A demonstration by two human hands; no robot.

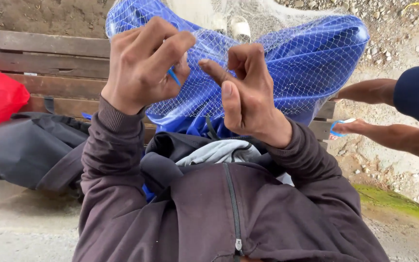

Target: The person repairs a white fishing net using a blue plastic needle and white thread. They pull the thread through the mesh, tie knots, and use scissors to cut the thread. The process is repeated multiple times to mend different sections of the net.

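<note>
Weathered plank bench (40, 48) | left hand (139, 68) fingers pinch blue needle (174, 76) | right hand (248, 94) fingers curl into white mesh net (287, 58)

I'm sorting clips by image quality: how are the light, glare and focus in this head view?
Head view: soft, even daylight with no hard shadows; both hands, left hand and right hand, look sharp against the white net; mild sheen on the blue sheet; another person's arm at the right edge is slightly soft; wide-angle stretch at the borders.
</note>
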